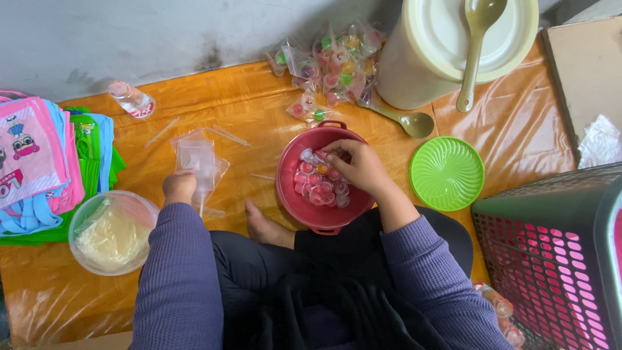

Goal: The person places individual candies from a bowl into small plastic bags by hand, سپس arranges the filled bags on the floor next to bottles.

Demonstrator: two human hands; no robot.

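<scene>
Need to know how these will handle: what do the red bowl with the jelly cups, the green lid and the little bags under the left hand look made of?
Red bowl: looks like moulded plastic, smooth with a soft sheen, handle tabs on the rim. Green lid: plastic too, glossy, with swirled ridges. Bags under the left hand: thin clear film, probably plastic, see-through and crinkled. The right hand is in the bowl.

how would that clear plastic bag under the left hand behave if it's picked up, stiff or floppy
Probably floppy: the clear plastic bag is thin, see-through film lying flat and creased on the floor. It looks empty, so likely very light and easy to shift. The left hand rests on its edge, which may be what keeps it in place. The film could be slippery to pinch open.
</scene>
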